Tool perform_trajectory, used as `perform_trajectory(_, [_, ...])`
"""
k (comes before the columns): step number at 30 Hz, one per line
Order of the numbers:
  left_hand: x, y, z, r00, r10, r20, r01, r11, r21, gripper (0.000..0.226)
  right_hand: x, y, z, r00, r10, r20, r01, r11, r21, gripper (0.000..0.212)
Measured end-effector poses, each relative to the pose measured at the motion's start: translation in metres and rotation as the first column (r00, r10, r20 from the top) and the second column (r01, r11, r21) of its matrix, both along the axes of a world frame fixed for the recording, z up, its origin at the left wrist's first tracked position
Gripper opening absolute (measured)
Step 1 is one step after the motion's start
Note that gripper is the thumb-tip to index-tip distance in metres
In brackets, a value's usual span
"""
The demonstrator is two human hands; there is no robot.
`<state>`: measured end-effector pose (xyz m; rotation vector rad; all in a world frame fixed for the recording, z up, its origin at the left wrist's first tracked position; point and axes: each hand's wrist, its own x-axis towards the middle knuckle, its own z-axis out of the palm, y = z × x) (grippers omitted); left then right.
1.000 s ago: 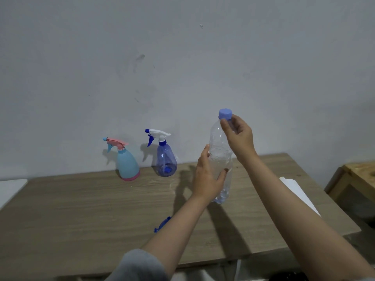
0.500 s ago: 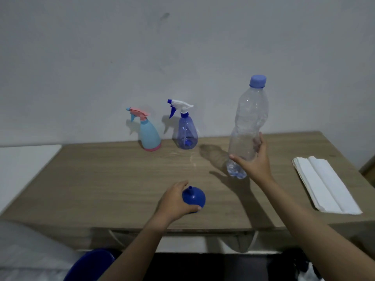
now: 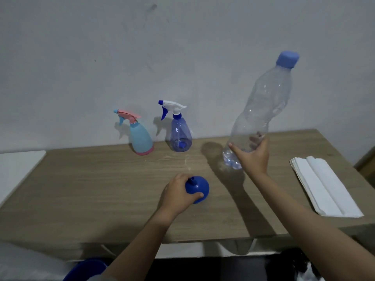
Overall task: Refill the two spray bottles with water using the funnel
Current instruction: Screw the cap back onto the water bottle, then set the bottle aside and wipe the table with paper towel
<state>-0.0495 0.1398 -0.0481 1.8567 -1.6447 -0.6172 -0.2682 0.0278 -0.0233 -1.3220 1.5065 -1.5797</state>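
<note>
Two spray bottles stand by the wall at the back of the wooden table: a light blue one with a pink trigger and a clear blue one with a white trigger. My left hand grips a blue funnel lying mouth-down on the table, spout up. My right hand holds the lower part of a large clear water bottle with a blue cap, tilted to the right, its base just above the table.
A stack of folded white paper towels lies on the table's right side. A blue bucket rim shows below the table's front edge. A white surface adjoins the table on the left.
My left hand let go of the water bottle, came down and took hold of the funnel. My right hand shifted from the cap to the bottle's lower body, and the bottle now leans right.
</note>
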Motion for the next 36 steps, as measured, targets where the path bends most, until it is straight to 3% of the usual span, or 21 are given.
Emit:
perform_trajectory(6, [-0.019,-0.094,0.031,0.999,-0.041,-0.026,0.039,0.998,-0.056,0.061,-0.005,-0.058,0.031,0.997,-0.002,-0.079,0.0,0.999,-0.032,0.097])
perform_trajectory(14, [-0.048,-0.2,0.012,0.998,-0.059,0.032,0.059,0.998,-0.006,0.066,-0.012,-0.118,-0.006,0.99,-0.071,-0.12,0.078,0.995,0.055,0.099])
perform_trajectory(27, [-0.057,-0.221,-0.014,1.0,0.015,0.018,-0.015,1.0,-0.019,0.049,-0.008,-0.135,-0.025,0.987,-0.041,-0.153,0.057,0.994,0.096,0.108])
perform_trajectory(33, [-0.06,-0.214,-0.016,1.0,0.02,0.017,-0.019,1.0,-0.012,0.087,-0.005,-0.121,-0.015,0.996,0.014,-0.086,0.001,0.985,0.172,0.133])
perform_trajectory(36, [-0.065,-0.2,-0.016,0.998,0.029,0.053,-0.026,0.998,-0.054,0.101,-0.01,-0.105,-0.009,0.996,0.053,-0.067,-0.039,0.981,0.188,0.122])
